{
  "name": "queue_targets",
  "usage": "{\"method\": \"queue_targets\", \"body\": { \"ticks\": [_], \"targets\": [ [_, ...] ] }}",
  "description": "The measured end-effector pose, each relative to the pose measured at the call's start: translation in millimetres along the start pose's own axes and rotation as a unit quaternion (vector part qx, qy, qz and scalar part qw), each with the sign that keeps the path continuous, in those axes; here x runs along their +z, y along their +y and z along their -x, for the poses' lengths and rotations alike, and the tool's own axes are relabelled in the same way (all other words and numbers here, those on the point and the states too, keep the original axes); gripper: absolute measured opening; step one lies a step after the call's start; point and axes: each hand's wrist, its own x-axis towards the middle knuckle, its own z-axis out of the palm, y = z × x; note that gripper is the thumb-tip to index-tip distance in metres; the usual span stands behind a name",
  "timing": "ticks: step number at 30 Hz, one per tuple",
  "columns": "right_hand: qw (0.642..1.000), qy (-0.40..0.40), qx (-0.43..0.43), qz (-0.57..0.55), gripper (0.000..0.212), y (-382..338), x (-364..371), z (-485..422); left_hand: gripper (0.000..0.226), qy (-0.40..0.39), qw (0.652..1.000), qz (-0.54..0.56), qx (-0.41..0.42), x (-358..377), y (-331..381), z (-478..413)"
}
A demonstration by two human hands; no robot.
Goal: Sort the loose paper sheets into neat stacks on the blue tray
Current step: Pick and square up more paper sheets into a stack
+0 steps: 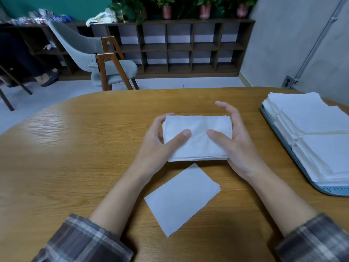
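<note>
In the head view I see a wooden surface (75,148) with a rounded far edge, and it shines a little on the left side. In the middle of it lies the stack of paper sheets (198,140), white, between both hands. The left hand (151,150) holds the left edge: the thumb lies flat on top and the fingers (160,120) are curled round the far left corner. The right hand (239,146) is at the right edge, with the thumb also on top; its fingers (229,110) are nearly straight and a little spread, standing up beside the far right corner. I cannot tell if the stack rests on the surface or is lifted a bit.

Nearer to me, just beside this stack but apart from it, lies a second small stack (181,199), turned at an angle. Both arms wear checked sleeves (81,241).

At the right edge of the surface stands the blue tray (279,133), well apart from the hands. It carries several neat white stacks (311,133), side by side.

Behind the surface the room has a pale floor (37,99), a grey chair (90,52) with wooden legs, and a low dark shelf (179,46) with many open compartments. Potted plants (166,8) stand on top of the shelf. The right wall (292,44) is grey and has a socket (288,82) low down.
</note>
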Motion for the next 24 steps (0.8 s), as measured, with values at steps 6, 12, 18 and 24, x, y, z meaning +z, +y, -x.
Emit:
{"method": "queue_targets", "body": {
  "ticks": [6, 12, 18, 24],
  "targets": [
    [0.995, -0.073, 0.002, 0.066, 0.030, -1, -2, 1, 0.061, 0.026, 0.995, -0.068, 0.073, -4, -8, -3],
    [0.977, 0.091, -0.016, 0.193, 0.031, 6, -8, -5, 0.071, 0.005, 0.945, -0.294, 0.142, -4, -15, -4],
    [0.972, 0.108, -0.017, 0.206, 0.033, 11, -11, -6, 0.037, -0.220, 0.918, -0.310, 0.109, -5, -15, 1],
    [0.971, 0.111, -0.016, 0.210, 0.030, 13, -12, -7, 0.022, -0.228, 0.924, -0.296, 0.085, -7, -21, -3]
  ]
}}
